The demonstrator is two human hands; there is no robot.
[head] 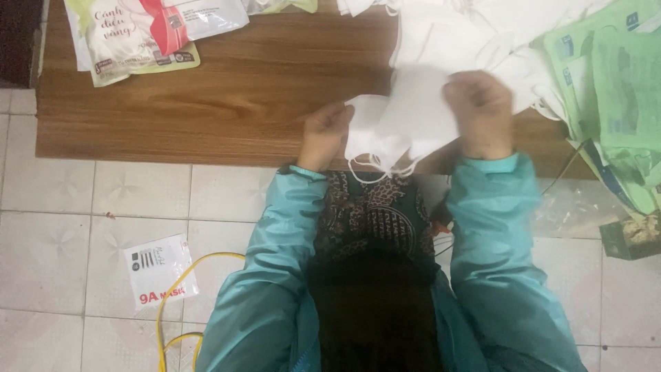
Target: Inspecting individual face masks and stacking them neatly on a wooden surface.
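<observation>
We wear a teal jacket of smooth, slightly shiny cloth, its long sleeves (492,248) ending in snug cuffs at the wrists. Between the sleeves shows a dark garment (372,213) printed with a fine brown and cream pattern.

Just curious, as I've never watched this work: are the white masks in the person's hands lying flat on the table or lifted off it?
Lifted. Left hand and right hand grip the white masks at the table edge; ear loops dangle below it.

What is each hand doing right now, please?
Left hand: closed on the edge of the white face masks.
Right hand: closed, gripping the same white face masks from the other side.
</observation>
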